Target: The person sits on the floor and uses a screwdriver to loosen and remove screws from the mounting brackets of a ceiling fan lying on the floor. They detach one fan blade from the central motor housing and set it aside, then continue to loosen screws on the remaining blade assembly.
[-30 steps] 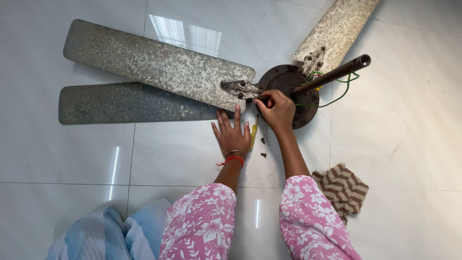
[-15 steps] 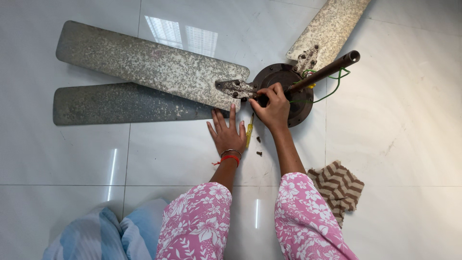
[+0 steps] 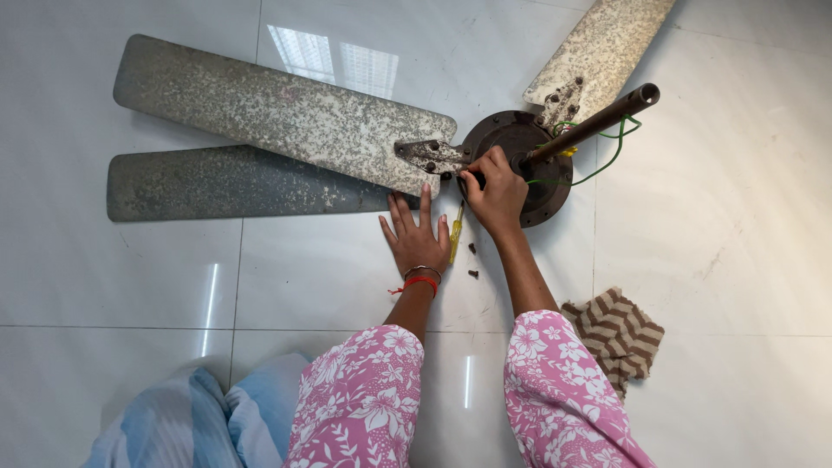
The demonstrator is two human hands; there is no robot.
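I am working in a tight pocket — my left hand is lying flat on the floor just below the blades, my right hand is pressing against the hub. Between them the screwdriver and loose screws are cluttering the gap. The rod and wires are blocking the hub's far side — the cloth is lying by my right elbow. Bare floor is lying open to the right.
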